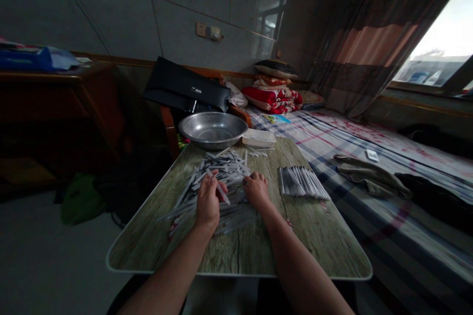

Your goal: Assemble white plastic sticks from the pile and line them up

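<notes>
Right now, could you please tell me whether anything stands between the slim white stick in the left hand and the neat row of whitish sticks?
Yes: the right hand, at the right side of the loose pile of pale sticks, lies between the stick and the row.

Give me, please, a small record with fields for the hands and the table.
Left hand: holding a pale tube
Right hand: at the right side of the loose pile; grip unclear
Neat row: pale tubes side by side, right of the right hand
Far end of table: metal basin, white box to its right
</notes>
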Demonstrator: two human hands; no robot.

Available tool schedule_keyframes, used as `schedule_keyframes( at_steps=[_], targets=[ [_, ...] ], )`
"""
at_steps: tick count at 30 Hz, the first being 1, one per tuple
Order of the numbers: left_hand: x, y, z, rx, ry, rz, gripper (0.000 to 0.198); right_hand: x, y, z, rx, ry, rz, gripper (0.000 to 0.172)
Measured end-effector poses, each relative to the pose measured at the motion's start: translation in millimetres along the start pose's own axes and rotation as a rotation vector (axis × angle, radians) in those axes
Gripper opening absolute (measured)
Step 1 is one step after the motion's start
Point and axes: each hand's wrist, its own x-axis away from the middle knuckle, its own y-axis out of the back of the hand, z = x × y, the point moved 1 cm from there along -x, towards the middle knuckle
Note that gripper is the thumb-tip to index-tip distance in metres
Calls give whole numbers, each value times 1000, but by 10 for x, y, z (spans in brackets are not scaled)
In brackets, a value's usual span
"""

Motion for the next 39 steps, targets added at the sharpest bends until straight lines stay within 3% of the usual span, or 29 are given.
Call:
schedule_keyframes(
  at_steps=[8,14,23,33,39],
  targets=[
    [7,-11,-18,-13,29,68,47,-30,-67,-75,-2,42,22,17],
    [-19,17,60,-15,75,98,44,-6,19,-95,-140,11,30,18],
    [-29,27,112,-17,101,104,46,19,12,-116,-608,55,-56,24],
    [-30,26,111,-61,165,173,44,-45,-46,-214,-1509,-192,-256,20],
    [10,7,38,-92,307,357,46,-37,10,-316,-1994,-327,-258,26]
  ],
)
